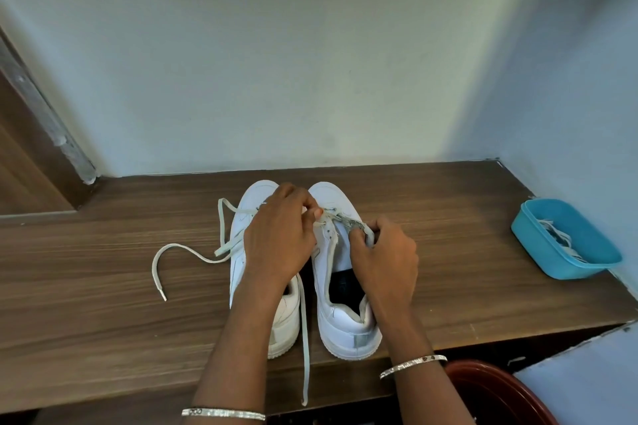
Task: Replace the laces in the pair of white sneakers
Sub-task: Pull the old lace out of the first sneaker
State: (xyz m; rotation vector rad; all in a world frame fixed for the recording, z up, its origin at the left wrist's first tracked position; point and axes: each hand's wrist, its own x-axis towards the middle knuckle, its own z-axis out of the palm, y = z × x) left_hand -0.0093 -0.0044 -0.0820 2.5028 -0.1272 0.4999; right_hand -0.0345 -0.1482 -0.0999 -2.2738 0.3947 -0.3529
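Note:
Two white sneakers stand side by side on a wooden shelf (pixel 121 279), toes toward the wall. The left sneaker (pixel 257 286) trails a loose white lace (pixel 172 252) out to the left. Another lace end (pixel 304 338) hangs between the shoes over the shelf's front edge. My left hand (pixel 279 235) reaches across and pinches the lace at the lower eyelets of the right sneaker (pixel 341 307). My right hand (pixel 383 252) grips a bunched part of that lace (pixel 345 219) beside the tongue.
A blue plastic tub (pixel 566 241) with white laces inside sits at the shelf's right end by the wall. A dark red round container (pixel 500 393) is below the shelf at the lower right. A wooden door frame (pixel 34 148) stands at the left.

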